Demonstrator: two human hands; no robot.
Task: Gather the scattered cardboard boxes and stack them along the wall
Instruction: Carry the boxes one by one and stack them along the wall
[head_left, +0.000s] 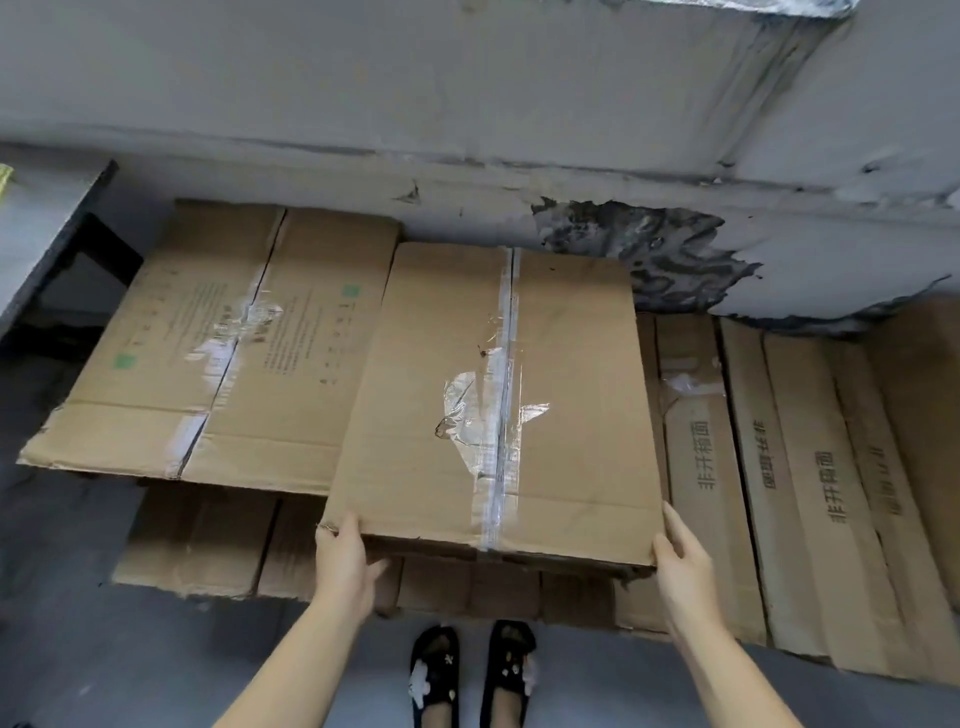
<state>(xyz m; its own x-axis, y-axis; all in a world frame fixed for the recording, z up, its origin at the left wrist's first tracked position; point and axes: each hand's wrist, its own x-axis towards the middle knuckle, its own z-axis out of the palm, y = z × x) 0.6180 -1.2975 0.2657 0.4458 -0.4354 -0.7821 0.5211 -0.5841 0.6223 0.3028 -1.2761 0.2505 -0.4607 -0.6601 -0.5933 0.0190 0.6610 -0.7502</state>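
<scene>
Person is holding the flattened box (483, 395) by its near edge: left hand (345, 564) is gripping the near-left corner, thumb on top, fingers curled under; right hand (680, 561) is pressing flat against the near-right corner, fingers fairly straight. Box is lying on the cardboard stack (208, 540), overlapping the printed box (223, 338). Long axis is running away from both hands toward the wall (467, 130), so the likely next move is a straight push forward. Hands equally near.
</scene>
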